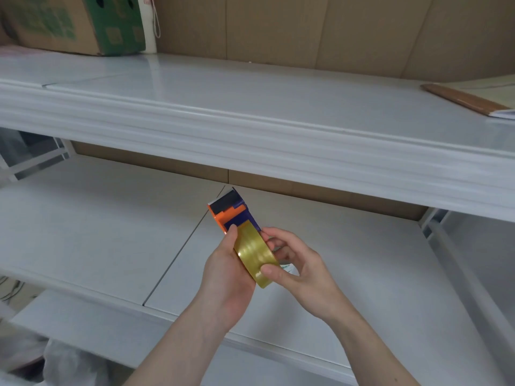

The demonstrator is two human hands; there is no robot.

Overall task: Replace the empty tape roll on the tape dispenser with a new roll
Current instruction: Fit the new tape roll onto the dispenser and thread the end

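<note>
An orange and dark blue tape dispenser point(231, 214) is held above the lower white shelf, its cutter end pointing away from me. A yellowish clear tape roll point(255, 254) sits in it, edge toward me. My left hand point(227, 274) grips the dispenser's left side, thumb along the orange body. My right hand point(295, 263) holds the roll from the right, thumb on its outer face and fingers behind it. The roll's core and the dispenser's hub are hidden by my fingers.
The lower white shelf point(97, 232) lies under my hands, and the upper white shelf point(250, 121) juts out just above them. A green and brown cardboard box point(78, 23) stands at the upper left. A brown-edged board point(468, 100) lies at the upper right.
</note>
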